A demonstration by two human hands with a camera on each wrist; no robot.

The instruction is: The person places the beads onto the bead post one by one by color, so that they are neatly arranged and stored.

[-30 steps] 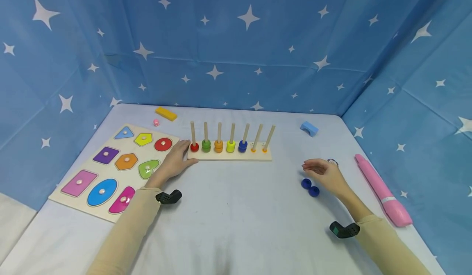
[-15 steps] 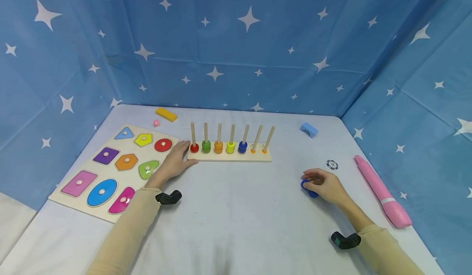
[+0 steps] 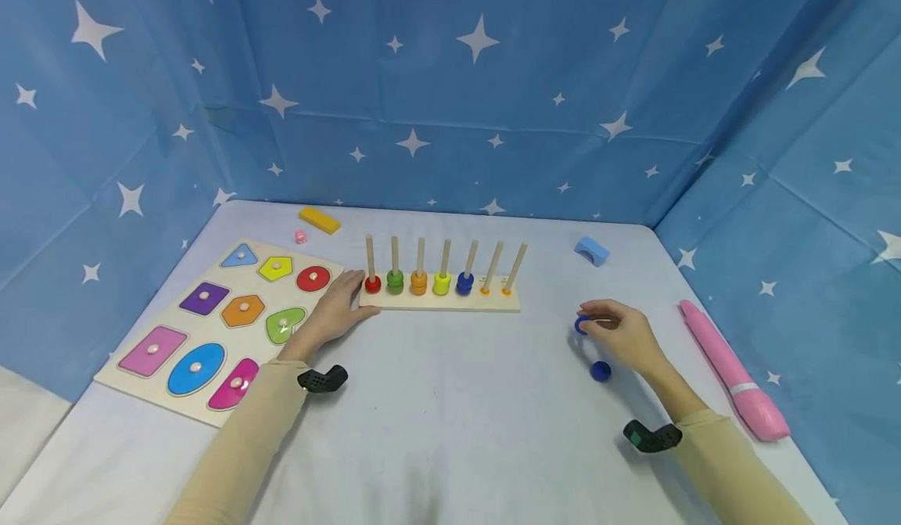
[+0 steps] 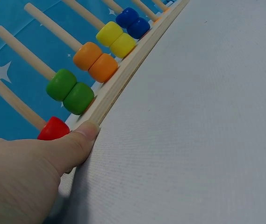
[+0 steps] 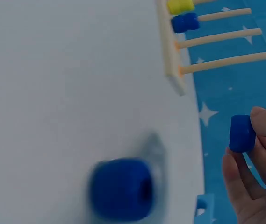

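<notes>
My left hand point(image 3: 334, 315) holds the left end of a wooden peg board point(image 3: 443, 300), its thumb against the front edge in the left wrist view. Coloured beads sit on the board's pegs: a red bead point(image 4: 54, 129), then pairs of green point(image 4: 70, 92), orange point(image 4: 95, 62), yellow point(image 4: 116, 39) and blue point(image 4: 133, 23). The two rightmost pegs point(image 3: 504, 267) are bare. Off to the right, my right hand point(image 3: 622, 336) pinches a blue bead point(image 5: 242, 133) between thumb and fingers, above the table. A second blue bead point(image 3: 601, 371) lies on the cloth below that hand.
At left lies a shape puzzle board point(image 3: 256, 337) with knobbed pieces. Behind it are a yellow block point(image 3: 320, 220) and a small pink object point(image 3: 300, 237). A light blue arch block point(image 3: 592, 250) sits at back right, and a folded pink umbrella point(image 3: 732, 368) along the right edge.
My right hand came down to the two loose blue beads, took hold of one and raised it off the cloth. The left hand stays at the peg board's end.
</notes>
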